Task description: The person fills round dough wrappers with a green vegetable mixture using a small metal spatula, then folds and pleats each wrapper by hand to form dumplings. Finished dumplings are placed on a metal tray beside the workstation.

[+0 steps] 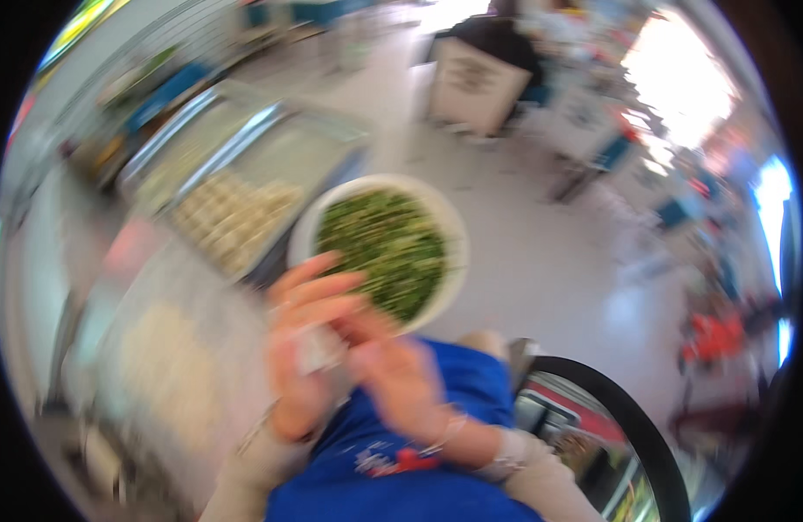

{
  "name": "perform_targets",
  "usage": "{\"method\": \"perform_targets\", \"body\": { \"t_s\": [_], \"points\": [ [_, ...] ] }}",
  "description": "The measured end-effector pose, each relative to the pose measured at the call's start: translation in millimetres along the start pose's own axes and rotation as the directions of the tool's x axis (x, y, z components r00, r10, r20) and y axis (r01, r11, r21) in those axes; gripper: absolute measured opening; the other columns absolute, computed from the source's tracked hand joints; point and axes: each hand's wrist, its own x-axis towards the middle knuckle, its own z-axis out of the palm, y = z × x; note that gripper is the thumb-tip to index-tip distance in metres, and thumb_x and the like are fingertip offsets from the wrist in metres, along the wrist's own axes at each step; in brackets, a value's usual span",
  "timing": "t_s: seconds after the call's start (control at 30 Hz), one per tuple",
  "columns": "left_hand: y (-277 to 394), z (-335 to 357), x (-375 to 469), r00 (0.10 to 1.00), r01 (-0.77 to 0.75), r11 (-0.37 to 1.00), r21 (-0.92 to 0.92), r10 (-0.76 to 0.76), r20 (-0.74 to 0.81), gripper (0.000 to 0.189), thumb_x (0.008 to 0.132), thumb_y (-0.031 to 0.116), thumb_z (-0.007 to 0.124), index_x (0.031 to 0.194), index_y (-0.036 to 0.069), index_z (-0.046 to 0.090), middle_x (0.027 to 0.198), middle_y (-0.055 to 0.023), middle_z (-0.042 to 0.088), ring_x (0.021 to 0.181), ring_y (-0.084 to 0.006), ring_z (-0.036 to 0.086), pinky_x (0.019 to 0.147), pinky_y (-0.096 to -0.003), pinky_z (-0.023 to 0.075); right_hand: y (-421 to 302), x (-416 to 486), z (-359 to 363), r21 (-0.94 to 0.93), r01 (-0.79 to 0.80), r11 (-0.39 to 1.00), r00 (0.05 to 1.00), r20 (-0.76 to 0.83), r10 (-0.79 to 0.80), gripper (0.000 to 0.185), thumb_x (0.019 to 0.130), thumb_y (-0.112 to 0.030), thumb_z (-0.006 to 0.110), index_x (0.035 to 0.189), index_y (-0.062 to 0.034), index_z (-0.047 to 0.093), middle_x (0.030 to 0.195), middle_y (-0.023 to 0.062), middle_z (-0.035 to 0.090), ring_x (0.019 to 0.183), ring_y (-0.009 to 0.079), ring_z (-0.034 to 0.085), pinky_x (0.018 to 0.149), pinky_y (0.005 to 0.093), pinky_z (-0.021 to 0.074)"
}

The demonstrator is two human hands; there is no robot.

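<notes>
In front of my blue apron, my left hand holds a small white piece of dough, perhaps a dumpling, against its palm with the fingers pointing up. My right hand meets it from the right, its fingertips on the dough. Motion blur hides the exact grip. Just beyond both hands is a round white tub filled with chopped green filling. Rows of pale dumplings lie in a metal tray to the left of the tub.
A whitish work surface with a floury patch lies at my left. Another metal tray adjoins the dumpling tray. A black curved rim is close on my right. Pale chairs stand on the tiled floor farther away.
</notes>
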Motion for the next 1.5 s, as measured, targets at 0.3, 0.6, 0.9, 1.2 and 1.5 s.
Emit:
{"method": "perform_targets", "body": {
  "t_s": [0.3, 0.6, 0.9, 1.2, 1.5],
  "points": [
    [56.0, 53.5, -36.3, 0.972, 0.012, 0.972, 0.234, -0.066, 0.226, 0.065, 0.106, 0.048, 0.026, 0.127, -0.003, 0.059, 0.128, -0.0209, 0.061, 0.115, -0.0345, 0.06, 0.088, -0.0433, 0.0511, 28.4, -55.2, -34.8, 0.204, 0.31, 0.929, 0.938, -0.226, -0.263, 0.03, 0.095, -0.014, 0.064, 0.122, -0.0018, 0.067, 0.108, 0.0059, 0.071, 0.095, 0.0126, 0.065, 0.082, 0.0274, 0.0531],
    [48.4, 50.5, -49.2, 0.965, 0.013, 0.997, -0.072, 0.006, 0.262, 0.037, 0.103, 0.026, 0.048, 0.108, -0.008, 0.064, 0.123, -0.0262, 0.062, 0.108, -0.037, 0.064, 0.09, -0.0451, 0.0535, 32.6, -57.2, -45.0, -0.306, 0.507, 0.806, 0.758, -0.287, -0.586, 0.021, 0.09, -0.012, 0.067, 0.108, -0.0012, 0.07, 0.1, 0.0098, 0.071, 0.09, 0.0162, 0.066, 0.078, 0.0285, 0.0527],
    [31.7, 43.3, -56.9, 0.975, 0.103, 0.965, -0.24, -0.051, 0.214, 0.015, 0.099, 0.012, 0.057, 0.1, -0.003, 0.062, 0.126, -0.0228, 0.06, 0.116, -0.0362, 0.059, 0.093, -0.0462, 0.051, 3.0, -46.2, -40.0, -0.231, 0.67, 0.705, 0.697, -0.127, -0.705, 0.016, 0.093, -0.004, 0.062, 0.109, -0.0015, 0.061, 0.118, 0.0142, 0.064, 0.101, 0.0218, 0.065, 0.087, 0.0305, 0.0506],
    [53.5, 49.6, -51.3, 0.92, 0.389, 0.884, -0.26, -0.359, 0.158, 0.011, 0.096, 0.007, 0.059, 0.1, -0.003, 0.062, 0.108, -0.0161, 0.062, 0.104, -0.0299, 0.06, 0.091, -0.04, 0.0486, -3.6, -44.9, -47.2, -0.39, 0.698, 0.601, 0.636, -0.051, -0.77, 0.016, 0.09, -0.003, 0.065, 0.105, -0.0026, 0.063, 0.119, 0.0138, 0.065, 0.093, 0.0192, 0.066, 0.079, 0.0286, 0.0535],
    [40.0, 19.9, -23.5, 0.909, 0.303, 0.948, -0.097, -0.258, 0.326, 0.01, 0.084, 0.003, 0.069, 0.094, 0.002, 0.068, 0.101, -0.0116, 0.065, 0.089, -0.0194, 0.06, 0.075, -0.0301, 0.0471, 6.2, -55.8, -64.8, -0.824, 0.386, 0.414, 0.639, -0.084, -0.764, 0.019, 0.079, 0.0, 0.077, 0.091, -0.0053, 0.064, 0.109, 0.0182, 0.072, 0.086, 0.0252, 0.074, 0.07, 0.0304, 0.0592]
  ]
}}
